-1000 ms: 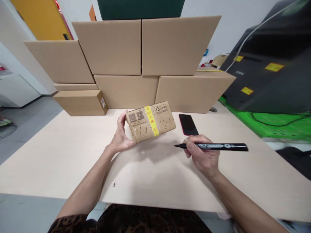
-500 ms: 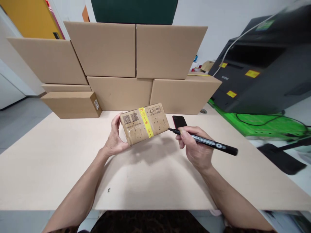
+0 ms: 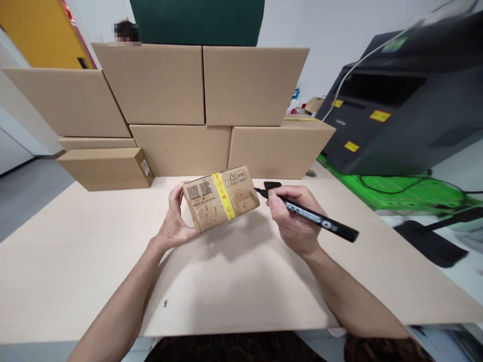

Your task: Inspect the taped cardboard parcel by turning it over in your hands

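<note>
A small cardboard box (image 3: 204,206) with yellow tape, printed codes and scattered black marks is tilted above the table. My left hand (image 3: 175,221) grips its left end, thumb below and fingers behind. In my right hand (image 3: 296,218) is a black marker pen (image 3: 320,221), uncapped, held like a writing pen. Its tip is close to the box's right edge; whether it touches cannot be made out. Partly covered by my right hand, a dark phone (image 3: 272,185) lies on the table behind it.
Several large cardboard boxes (image 3: 162,85) are stacked along the table's (image 3: 211,301) back, with a dark green box (image 3: 196,22) on top. A flat carton (image 3: 105,171) lies at back left. On the right a black printer (image 3: 366,125) stands on a green surface (image 3: 388,186). Beyond the stack shows a person's head (image 3: 127,32).
The marker has moved slightly up and left along the box's right edge. The view has shifted, and a person's head now shows behind the stacked boxes. Both hands keep their hold.
</note>
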The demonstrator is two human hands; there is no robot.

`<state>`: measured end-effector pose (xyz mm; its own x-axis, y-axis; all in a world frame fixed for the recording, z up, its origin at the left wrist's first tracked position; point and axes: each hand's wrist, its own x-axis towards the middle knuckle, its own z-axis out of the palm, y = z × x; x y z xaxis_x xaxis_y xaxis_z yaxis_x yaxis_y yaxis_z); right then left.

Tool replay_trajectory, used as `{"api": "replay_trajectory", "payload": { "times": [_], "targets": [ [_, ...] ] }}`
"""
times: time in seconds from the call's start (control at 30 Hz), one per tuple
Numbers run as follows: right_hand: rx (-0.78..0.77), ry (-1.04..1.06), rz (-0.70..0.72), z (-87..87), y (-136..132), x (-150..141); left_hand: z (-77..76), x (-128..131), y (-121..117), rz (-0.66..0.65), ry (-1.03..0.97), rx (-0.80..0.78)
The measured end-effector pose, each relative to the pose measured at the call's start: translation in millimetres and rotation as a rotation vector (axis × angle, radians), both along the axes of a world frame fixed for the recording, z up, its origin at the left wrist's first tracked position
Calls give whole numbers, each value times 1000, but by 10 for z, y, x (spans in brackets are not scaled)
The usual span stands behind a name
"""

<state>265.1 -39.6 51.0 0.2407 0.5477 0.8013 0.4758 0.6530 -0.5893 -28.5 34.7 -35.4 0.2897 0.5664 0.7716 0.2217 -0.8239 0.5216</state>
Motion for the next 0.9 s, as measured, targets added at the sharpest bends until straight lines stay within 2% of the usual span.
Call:
{"api": "replay_trajectory", "payload": {
  "times": [0.1,0.23,0.4,0.53,0.6,0.67,0.73,0.83,0.9],
  "targets": [
    [57,-99,43,61,54,-50,-12,-6,2,12,4,3],
    [-67,-100,141,121,69,-15,-9,-7,1,18,-2,10],
    [-71,56,104,164,-39,121,-18,0,-3,11,-8,-1],
    [-70,-2,61,102,-89,189,-33,-1,5,7,-13,-4],
    [-44,-116,16,-18,-104,238,-30,-1,7,8,-13,0],
    [13,-294,-22,-207,-116,316,-23,-2,7,11,-10,2],
    [83,-543,19,-444,-125,415,-17,-5,8,14,-2,0],
    [-175,-951,149,-794,-131,546,-16,-13,15,20,0,3],
    [-322,-1085,169,-963,-131,591,-18,-16,22,10,-8,4]
  ]
}}
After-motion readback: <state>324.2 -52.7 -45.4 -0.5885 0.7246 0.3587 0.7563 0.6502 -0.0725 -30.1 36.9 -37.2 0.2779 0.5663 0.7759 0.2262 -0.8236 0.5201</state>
